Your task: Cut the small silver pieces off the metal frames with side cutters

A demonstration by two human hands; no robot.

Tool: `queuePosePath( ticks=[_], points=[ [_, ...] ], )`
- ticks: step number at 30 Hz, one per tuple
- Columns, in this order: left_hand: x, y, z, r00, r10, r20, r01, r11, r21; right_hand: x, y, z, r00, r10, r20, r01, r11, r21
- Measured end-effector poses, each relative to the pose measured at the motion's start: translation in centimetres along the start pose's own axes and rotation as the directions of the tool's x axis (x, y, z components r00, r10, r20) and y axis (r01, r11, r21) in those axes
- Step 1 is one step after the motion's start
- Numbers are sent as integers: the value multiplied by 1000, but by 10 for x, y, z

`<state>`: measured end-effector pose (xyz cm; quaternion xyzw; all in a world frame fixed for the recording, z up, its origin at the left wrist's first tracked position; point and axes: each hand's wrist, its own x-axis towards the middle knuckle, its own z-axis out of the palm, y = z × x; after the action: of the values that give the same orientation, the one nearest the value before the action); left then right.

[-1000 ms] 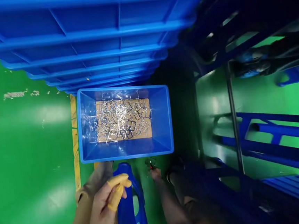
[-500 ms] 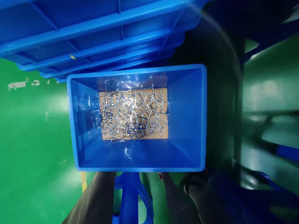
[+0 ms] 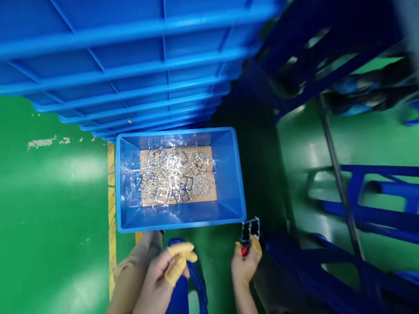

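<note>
Yellow finger covers sit on the fingertips of both my hands. My left hand (image 3: 170,270) is below the bin's near edge, thumb and fingers drawn together with nothing seen in them. By the bin's near right corner, my right hand (image 3: 246,257) grips a small metal wire frame (image 3: 250,227), which sticks up beyond the fingertips. A small red thing (image 3: 244,250) shows between those fingers; its kind is unclear. The blue plastic bin (image 3: 182,224) holds many thin, shiny wire frames (image 3: 174,172) scattered over a brown cardboard sheet (image 3: 208,196).
Stacked blue crates (image 3: 125,76) rise directly behind the bin. Blue framework (image 3: 390,204) and a metal pole (image 3: 337,165) stand to the right. A blue stool-like part (image 3: 180,301) lies between my legs. Yellow tape (image 3: 111,234) marks the green floor (image 3: 46,215) at left.
The bin appears smaller and lower as my view has shifted. Both hands have come into clear view below the bin, the right one with a wire frame in it.
</note>
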<state>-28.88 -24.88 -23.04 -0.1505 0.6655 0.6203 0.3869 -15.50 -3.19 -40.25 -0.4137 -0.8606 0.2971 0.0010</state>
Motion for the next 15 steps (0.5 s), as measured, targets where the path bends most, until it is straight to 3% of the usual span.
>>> queuePosePath(
  ticks=[3,6,9,12,15],
  points=[
    [1,-2,7,996,81,-43,-82,996,-29,2,-40,-2,999,-28,-33,29,999,42],
    [3,-12,21,991,133,-35,-135,989,-62,13,-86,1,991,-113,73,103,988,118],
    [9,-19,33,985,173,19,-173,985,8,8,-114,-12,972,-155,174,121,974,192],
    [22,-16,33,975,220,42,-224,959,171,-31,-107,-46,976,-111,189,63,968,243],
    [31,-5,27,976,216,40,-210,864,458,-100,-70,-94,983,-10,182,-42,960,276]
  ],
)
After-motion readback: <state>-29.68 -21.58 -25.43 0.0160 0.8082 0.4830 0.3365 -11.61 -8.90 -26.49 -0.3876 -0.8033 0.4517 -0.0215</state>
